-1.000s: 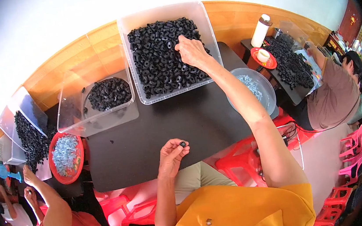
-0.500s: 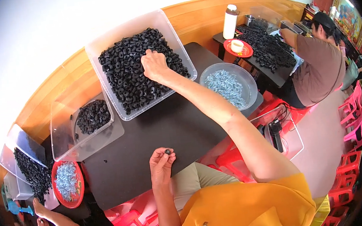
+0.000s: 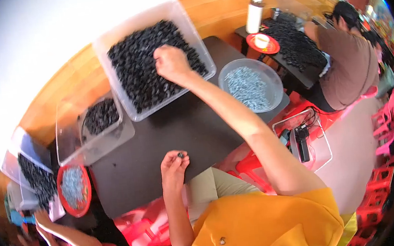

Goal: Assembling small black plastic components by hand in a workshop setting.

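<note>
Orange-yellow short-sleeved top, small round button, pale beige trousers

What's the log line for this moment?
left hand: pinching black part | right hand: at heap in bin | near: bowl

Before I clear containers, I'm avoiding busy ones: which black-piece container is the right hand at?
The large translucent bin: the right hand is at its black pieces, whereas the smaller clear tub on its left has none there.
</note>
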### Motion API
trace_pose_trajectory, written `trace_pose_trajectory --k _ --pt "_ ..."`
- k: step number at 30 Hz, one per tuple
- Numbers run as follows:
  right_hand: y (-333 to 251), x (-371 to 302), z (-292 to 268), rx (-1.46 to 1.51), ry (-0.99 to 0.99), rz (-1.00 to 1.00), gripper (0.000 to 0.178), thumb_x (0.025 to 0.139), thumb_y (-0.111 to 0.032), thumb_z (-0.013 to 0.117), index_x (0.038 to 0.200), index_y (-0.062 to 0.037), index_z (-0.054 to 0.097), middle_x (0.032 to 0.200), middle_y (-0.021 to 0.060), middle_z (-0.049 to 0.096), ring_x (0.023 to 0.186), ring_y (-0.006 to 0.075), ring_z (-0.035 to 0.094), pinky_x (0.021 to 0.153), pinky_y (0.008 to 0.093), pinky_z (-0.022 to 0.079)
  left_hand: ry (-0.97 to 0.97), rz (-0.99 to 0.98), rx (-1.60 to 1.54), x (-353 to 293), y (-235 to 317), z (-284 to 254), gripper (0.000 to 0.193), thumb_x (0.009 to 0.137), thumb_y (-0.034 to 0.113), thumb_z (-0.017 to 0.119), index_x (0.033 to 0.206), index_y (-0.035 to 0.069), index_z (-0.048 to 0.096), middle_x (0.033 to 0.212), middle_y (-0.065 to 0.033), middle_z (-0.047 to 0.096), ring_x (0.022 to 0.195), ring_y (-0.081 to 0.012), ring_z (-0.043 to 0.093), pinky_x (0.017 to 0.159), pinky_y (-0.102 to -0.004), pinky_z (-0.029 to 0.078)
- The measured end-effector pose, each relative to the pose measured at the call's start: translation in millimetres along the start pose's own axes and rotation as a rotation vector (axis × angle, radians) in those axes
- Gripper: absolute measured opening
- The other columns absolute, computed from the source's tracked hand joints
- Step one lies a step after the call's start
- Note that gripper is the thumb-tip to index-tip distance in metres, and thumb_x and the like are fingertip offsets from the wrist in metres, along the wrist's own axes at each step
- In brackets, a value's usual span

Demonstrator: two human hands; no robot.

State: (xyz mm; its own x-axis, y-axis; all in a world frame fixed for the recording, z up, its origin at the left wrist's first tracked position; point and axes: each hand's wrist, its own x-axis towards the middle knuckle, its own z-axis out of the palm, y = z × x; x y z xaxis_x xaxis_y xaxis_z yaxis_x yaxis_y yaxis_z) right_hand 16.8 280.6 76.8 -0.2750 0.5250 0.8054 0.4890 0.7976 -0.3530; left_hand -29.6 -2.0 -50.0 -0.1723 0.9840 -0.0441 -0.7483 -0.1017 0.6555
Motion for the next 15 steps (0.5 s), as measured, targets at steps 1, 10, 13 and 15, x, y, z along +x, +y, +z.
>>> trace_pose_trajectory --k 1,10,13,15 --pt "-4 -8 -11 0.087 0.027 -0.032 0.006 0.067 -0.005 0.058 0.072 -0.0067 0.061 0.07 0.0145 0.059 0.065 0.0315 0.059 0.059 0.0392 0.048 -0.012 0.001 0.011 1 -1 -3 0.012 0.084 0.003 0.057 0.095 0.002 0.056 0.095 -0.0113 0.061 0.082 -0.017 0.061 0.075 -0.0283 0.052" --pt "-60 -156 -114 1.026 -0.68 0.663 0.011 0.081 -0.004 0.06 0.09 0.0025 0.062 0.085 0.0052 0.056 0.07 0.0088 0.055 0.058 0.0219 0.048 0.063 0.016 -0.04 0 -2 12 0.01 0.084 0.002 0.058 0.094 0.004 0.058 0.092 -0.0083 0.062 0.078 -0.015 0.063 0.072 -0.0261 0.053" --pt "-72 -172 -121 1.026 -0.652 0.679 0.012 0.081 0.001 0.06 0.091 0.0045 0.062 0.088 0.0059 0.056 0.075 0.0102 0.055 0.06 0.022 0.048 0.055 0.004 -0.026 -3 -2 21 0.01 0.084 0.002 0.059 0.094 0.003 0.058 0.091 -0.0075 0.063 0.077 -0.0147 0.062 0.071 -0.0264 0.053" --pt "-78 -176 -124 1.071 -0.623 0.672 0.012 0.081 0.0 0.06 0.092 0.0046 0.062 0.089 0.0064 0.056 0.076 0.0111 0.056 0.06 0.0225 0.049 0.068 0.041 -0.004 -5 -2 24 0.012 0.083 0.002 0.059 0.095 0.003 0.058 0.09 -0.0068 0.063 0.077 -0.0145 0.062 0.071 -0.0267 0.053"
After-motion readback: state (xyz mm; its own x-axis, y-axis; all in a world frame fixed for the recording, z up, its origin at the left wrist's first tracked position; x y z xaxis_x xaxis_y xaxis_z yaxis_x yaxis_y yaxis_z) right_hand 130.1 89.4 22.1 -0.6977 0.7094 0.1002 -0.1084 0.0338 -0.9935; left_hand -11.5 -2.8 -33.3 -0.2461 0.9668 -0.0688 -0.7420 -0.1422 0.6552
